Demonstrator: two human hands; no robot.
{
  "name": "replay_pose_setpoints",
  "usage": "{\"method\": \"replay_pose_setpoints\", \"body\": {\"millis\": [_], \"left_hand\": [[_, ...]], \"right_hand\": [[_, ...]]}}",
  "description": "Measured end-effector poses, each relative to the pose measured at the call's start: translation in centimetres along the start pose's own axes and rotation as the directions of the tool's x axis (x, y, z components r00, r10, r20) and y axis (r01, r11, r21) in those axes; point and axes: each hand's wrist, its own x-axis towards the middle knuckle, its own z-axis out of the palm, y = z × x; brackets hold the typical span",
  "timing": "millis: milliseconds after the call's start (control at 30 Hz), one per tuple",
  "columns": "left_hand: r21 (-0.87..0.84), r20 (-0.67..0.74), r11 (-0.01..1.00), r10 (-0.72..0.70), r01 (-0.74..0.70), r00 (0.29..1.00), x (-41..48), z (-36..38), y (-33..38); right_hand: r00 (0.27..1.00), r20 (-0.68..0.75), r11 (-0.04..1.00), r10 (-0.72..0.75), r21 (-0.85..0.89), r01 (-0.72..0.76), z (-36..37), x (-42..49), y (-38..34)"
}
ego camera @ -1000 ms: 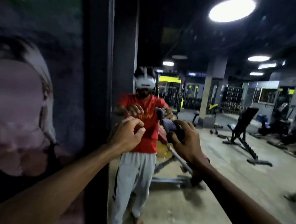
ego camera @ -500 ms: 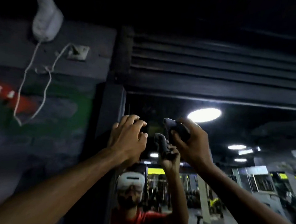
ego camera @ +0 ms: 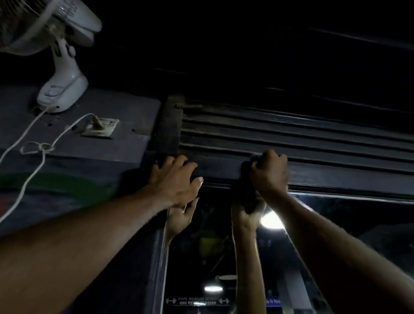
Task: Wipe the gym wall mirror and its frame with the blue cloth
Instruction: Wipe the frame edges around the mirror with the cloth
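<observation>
Head view, right hand (ego camera: 269,172) gripping cloth (ego camera: 243,194) against mirror frame (ego camera: 345,175)

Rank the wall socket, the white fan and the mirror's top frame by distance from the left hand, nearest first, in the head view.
1. Top frame, under the left hand's fingers.
2. Wall socket, up and to the left.
3. White fan, far upper left.

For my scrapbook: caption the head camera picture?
Left hand rests on the mirror frame; right hand grips the cloth.
</observation>
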Motion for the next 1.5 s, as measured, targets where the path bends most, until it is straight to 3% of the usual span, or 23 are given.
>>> {"method": "replay_pose_setpoints", "body": {"millis": [67,100,200,267,333,433,467,533,667,767,867,967,1067,1167,1267,1333,1400,1467,1500], "left_hand": [[0.002,-0.028,1.0,0.01,-0.01,1.0,0.1,0.4,-0.3],[0.007,-0.041,1.0,0.016,-0.016,0.999,0.2,0.5,-0.4],[0.017,-0.055,1.0,0.025,-0.024,0.998,0.1,0.8,-0.7],[0.008,-0.05,1.0,0.028,-0.027,0.998,-0.1,1.2,-0.9],[0.005,-0.054,0.999,0.036,-0.035,0.998,-0.7,1.7,-1.3],[0.016,-0.083,0.998,0.067,-0.066,0.994,-1.3,2.2,-1.9],[0.02,-0.096,0.997,0.076,-0.075,0.992,-1.4,2.2,-2.1],[0.027,-0.118,0.996,0.091,-0.088,0.989,-1.5,2.2,-2.6],[0.079,-0.122,0.991,0.114,-0.105,0.986,-1.6,2.3,-3.2],[0.074,-0.116,0.993,0.097,-0.088,0.989,-1.6,2.1,-3.3],[0.045,-0.129,0.998,0.046,-0.04,0.991,-1.7,1.9,-3.7],[0.03,-0.134,1.0,0.012,-0.008,0.991,-1.9,1.9,-4.2],[0.012,-0.136,1.0,-0.02,0.022,0.99,-2.1,1.7,-4.6],[0.014,-0.133,0.999,-0.03,0.032,0.991,-2.6,1.5,-5.1],[0.0,-0.129,0.999,-0.044,0.044,0.991,-3.5,1.4,-5.5],[0.018,-0.124,0.999,-0.044,0.047,0.991,-4.3,1.3,-5.9],[0.044,-0.116,0.998,-0.039,0.045,0.992,-5.0,1.1,-6.3],[0.076,-0.106,0.996,-0.03,0.038,0.994,-5.7,0.9,-6.7],[0.095,-0.098,0.995,-0.027,0.036,0.995,-5.9,0.8,-6.9]], "right_hand": [[0.994,0.068,0.995,0.085,-0.058,-0.081,1.0,1.5,-0.9],[0.991,0.127,0.997,0.047,-0.071,-0.039,1.4,1.8,-1.5],[0.927,0.285,0.96,-0.245,-0.062,0.273,2.7,0.9,-3.0],[0.867,0.288,0.898,-0.406,-0.048,0.437,2.7,-0.9,-2.6],[0.862,0.218,0.876,-0.458,-0.056,0.479,2.2,-2.0,-1.2],[0.967,-0.038,0.96,-0.25,-0.135,0.243,1.2,-2.5,1.6],[0.98,-0.121,0.983,-0.155,-0.113,0.142,1.3,-2.6,2.0],[0.978,-0.18,0.994,-0.109,-0.052,0.101,2.4,-3.4,1.7],[0.966,-0.066,0.967,-0.249,0.049,0.252,4.3,-4.0,0.1],[0.96,0.004,0.947,-0.28,0.167,0.275,3.3,-3.1,0.5],[0.985,-0.06,0.967,-0.165,0.185,0.173,2.0,-1.9,0.8],[1.0,-0.029,0.998,-0.009,0.063,0.011,2.2,-0.6,-0.6],[0.972,0.187,0.988,-0.14,0.09,0.125,2.9,0.0,-3.4],[0.872,0.313,0.926,-0.377,0.14,0.351,3.5,-1.2,-5.6],[0.827,0.284,0.874,-0.485,0.127,0.469,3.8,-2.9,-5.3],[0.908,0.151,0.919,-0.392,0.103,0.38,3.8,-3.7,-4.2],[0.984,-0.028,0.982,-0.173,0.065,0.175,3.7,-4.3,-3.4],[0.994,-0.069,0.993,-0.079,0.082,0.085,4.1,-5.2,-3.4],[0.992,-0.043,0.988,-0.12,0.096,0.124,4.5,-5.7,-3.7]]}}
